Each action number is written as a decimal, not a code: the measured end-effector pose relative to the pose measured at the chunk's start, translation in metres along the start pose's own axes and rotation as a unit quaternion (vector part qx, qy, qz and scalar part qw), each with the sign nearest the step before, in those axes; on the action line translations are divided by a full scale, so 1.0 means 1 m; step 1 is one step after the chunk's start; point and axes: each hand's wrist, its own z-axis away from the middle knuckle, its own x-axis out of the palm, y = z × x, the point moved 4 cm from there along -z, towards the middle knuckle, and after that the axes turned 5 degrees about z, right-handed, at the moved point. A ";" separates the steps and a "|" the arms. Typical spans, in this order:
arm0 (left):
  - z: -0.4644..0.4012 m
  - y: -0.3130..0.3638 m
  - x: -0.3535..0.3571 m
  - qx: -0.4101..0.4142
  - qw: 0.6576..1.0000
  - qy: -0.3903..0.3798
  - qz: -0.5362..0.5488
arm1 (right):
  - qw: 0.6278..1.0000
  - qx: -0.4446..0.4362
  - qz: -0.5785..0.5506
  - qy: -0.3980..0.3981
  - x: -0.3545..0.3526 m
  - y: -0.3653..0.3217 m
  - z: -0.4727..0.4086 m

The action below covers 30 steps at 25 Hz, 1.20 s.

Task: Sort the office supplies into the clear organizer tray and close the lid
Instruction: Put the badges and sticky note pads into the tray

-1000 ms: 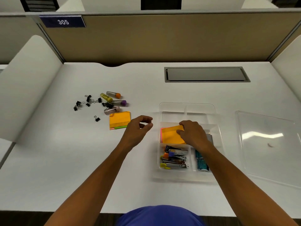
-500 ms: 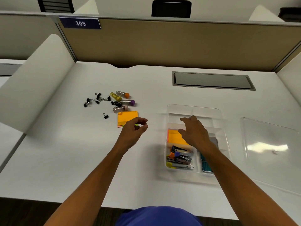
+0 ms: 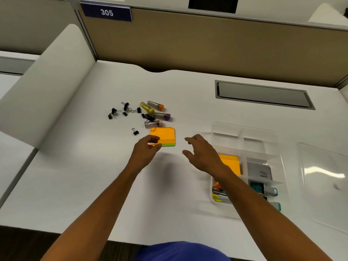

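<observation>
While the left hand [image 3: 146, 148] pinches the sticky-note stack [image 3: 164, 136] corner and the right hand [image 3: 200, 153] hovers spread, empty, layers may separate.

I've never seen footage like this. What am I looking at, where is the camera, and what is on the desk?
No machine here: a person wears a camera on the head, looking down at both hands. The left hand touches the near corner of an orange and green sticky-note pad; whether it grips it is unclear. The right hand hovers open, holding nothing. On the white desk lie small black binder clips and capped clear tubes. The clear plastic organizer tray is partly filled, its transparent lid beside it.
</observation>
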 end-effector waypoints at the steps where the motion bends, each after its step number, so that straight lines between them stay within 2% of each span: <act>1: -0.007 -0.003 -0.002 0.017 0.998 -0.003 -0.059 | 1.000 0.004 0.000 -0.006 0.005 -0.005 -0.006; 4: -0.027 -0.010 -0.003 0.074 0.981 -0.022 -0.178 | 0.999 0.015 0.015 -0.025 0.016 -0.014 -0.022; 10: -0.062 -0.018 0.010 0.144 0.951 -0.090 -0.259 | 0.998 0.031 0.033 -0.045 0.037 -0.021 -0.045; 13: -0.074 -0.018 0.020 0.135 0.944 -0.103 -0.282 | 0.997 0.044 0.036 -0.046 0.042 -0.019 -0.052; 18: -0.084 -0.025 0.029 0.125 0.904 -0.098 -0.397 | 0.996 0.050 0.039 -0.061 0.052 -0.015 -0.058; 25: -0.076 -0.023 0.022 0.092 0.904 -0.100 -0.406 | 0.995 0.059 0.038 -0.071 0.059 -0.015 -0.057; 30: -0.052 -0.030 0.015 0.075 0.925 -0.044 -0.369 | 0.994 0.060 0.048 -0.081 0.064 -0.013 -0.051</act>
